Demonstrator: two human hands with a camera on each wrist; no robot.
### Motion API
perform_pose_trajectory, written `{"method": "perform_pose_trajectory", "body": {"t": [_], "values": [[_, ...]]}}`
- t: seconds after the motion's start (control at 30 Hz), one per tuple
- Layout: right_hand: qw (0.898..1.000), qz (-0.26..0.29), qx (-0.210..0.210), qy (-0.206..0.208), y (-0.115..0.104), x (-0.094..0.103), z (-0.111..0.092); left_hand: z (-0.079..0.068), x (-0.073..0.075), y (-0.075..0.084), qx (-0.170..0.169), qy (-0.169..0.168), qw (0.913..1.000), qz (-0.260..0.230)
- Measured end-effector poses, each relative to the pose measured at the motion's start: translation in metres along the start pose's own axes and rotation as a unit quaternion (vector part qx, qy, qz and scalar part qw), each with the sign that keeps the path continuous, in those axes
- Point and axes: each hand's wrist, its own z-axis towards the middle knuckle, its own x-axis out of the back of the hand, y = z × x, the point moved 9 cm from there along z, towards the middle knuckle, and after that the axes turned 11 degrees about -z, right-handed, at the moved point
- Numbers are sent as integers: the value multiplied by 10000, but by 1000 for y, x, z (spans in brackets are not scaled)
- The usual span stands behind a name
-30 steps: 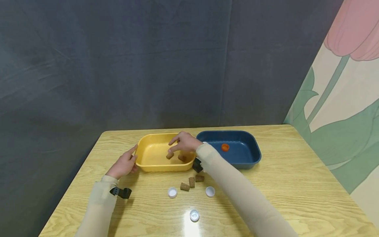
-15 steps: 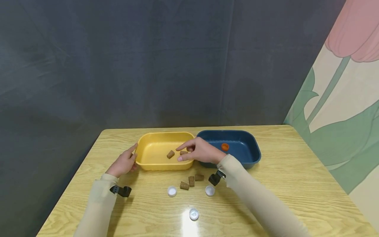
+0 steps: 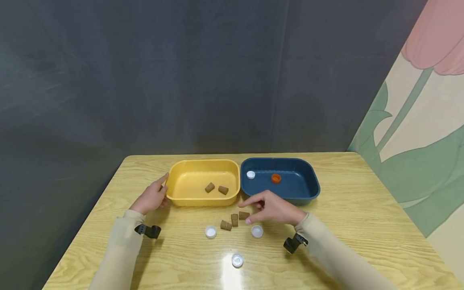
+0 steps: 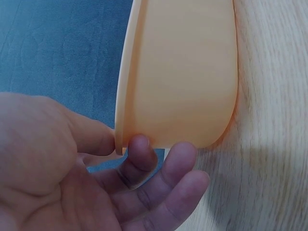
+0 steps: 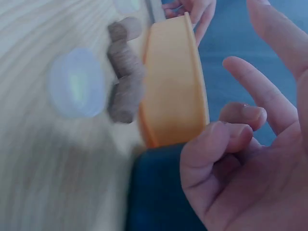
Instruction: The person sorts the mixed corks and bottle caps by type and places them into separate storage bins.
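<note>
My left hand (image 3: 150,198) grips the left end of the yellow tray (image 3: 203,202), its thumb and fingers about the rim in the left wrist view. Two corks (image 3: 210,187) lie inside that tray. Beside it stands a blue tray (image 3: 290,161) with an orange cap (image 3: 276,178) and a white cap (image 3: 251,175) in it. My right hand (image 3: 277,208) hovers in front of the blue tray, thumb and index finger apart, holding nothing. Close to its fingertips, three corks (image 3: 235,220) lie on the table, also visible as brown corks (image 5: 126,67) in the right wrist view.
Three pale caps lie on the wooden table: a left cap (image 3: 210,232), a right cap (image 3: 257,231) and a front cap (image 3: 237,260). A dark curtain (image 3: 181,80) hangs behind the table. A painted wall (image 3: 417,161) is at the right.
My right hand has drawn back from over the yellow tray, rightward and toward me, uncovering both corks there and the white cap in the blue tray. The left hand stays put.
</note>
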Motion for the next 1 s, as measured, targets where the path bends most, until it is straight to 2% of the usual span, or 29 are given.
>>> {"method": "perform_pose_trajectory", "body": {"t": [0.2, 0.47, 1.0], "values": [[10000, 16, -56, 4, 16, -5, -13, -2, -1, 3, 47, 32, 10000, -1], [9993, 154, -291, -184, 32, -14, -24, -4, -1, 3, 135, 92, 9999, 48], [9996, 156, -125, -212, 45, -20, -31, -4, -1, 4, 72, 92, 9999, -35]]}}
